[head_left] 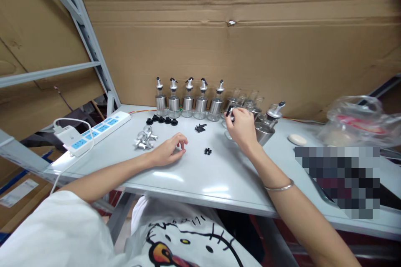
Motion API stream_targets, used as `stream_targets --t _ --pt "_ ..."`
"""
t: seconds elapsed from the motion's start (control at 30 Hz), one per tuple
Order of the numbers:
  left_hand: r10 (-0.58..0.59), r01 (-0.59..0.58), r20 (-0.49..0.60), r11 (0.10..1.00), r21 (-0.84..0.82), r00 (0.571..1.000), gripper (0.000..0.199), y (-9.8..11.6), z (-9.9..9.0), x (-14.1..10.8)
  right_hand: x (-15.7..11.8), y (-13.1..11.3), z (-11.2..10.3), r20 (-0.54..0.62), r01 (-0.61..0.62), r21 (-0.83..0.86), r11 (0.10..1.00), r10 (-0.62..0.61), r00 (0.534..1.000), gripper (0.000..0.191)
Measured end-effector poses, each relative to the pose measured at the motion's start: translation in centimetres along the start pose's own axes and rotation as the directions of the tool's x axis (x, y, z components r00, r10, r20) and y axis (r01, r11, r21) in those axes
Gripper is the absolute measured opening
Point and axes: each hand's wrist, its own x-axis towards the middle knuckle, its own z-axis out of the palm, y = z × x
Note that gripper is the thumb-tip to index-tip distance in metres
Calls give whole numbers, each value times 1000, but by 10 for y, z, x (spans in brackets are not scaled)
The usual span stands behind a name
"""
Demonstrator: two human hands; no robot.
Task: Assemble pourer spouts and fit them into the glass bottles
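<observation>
My left hand (171,149) rests on the grey-white table, fingers loosely curled and apart, holding nothing. My right hand (241,127) is closed round the top of a glass-and-steel bottle; a black spout tip (229,111) shows at its fingers, and most of that bottle is hidden. Just right of it stands a bottle with a silver pourer (265,130). Several bottles with pourers (188,104) line the back. In front lie black stoppers (161,120), small black levers (200,127), tiny black caps (208,151) and silver pourer parts (145,138).
A white power strip (97,130) with a plugged cable lies at the left. Bottles without pourers (250,101) stand behind my right hand. At the right are a white oval object (297,139), a plastic bag (357,123) and a blurred-out item (344,179).
</observation>
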Motion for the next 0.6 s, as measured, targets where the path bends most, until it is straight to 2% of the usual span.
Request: stream_targets --t 0.17,0.37,0.5,0.6 --pt "-14 14 13 1000 -1 1000 21 -1 0 1 -3 -9 0 -52 107 72 992 -104 993 21" --pt "-61 62 27 998 -19 998 27 -3 1 2 -9 -28 -2 38 277 270 922 -298 954 20" --pt "-77 78 10 996 -37 997 29 -5 2 2 -14 -38 -5 126 274 442 854 -362 924 20" --pt "-100 100 -6 993 -55 995 38 -9 5 1 -17 -46 -10 178 240 593 769 -416 892 25"
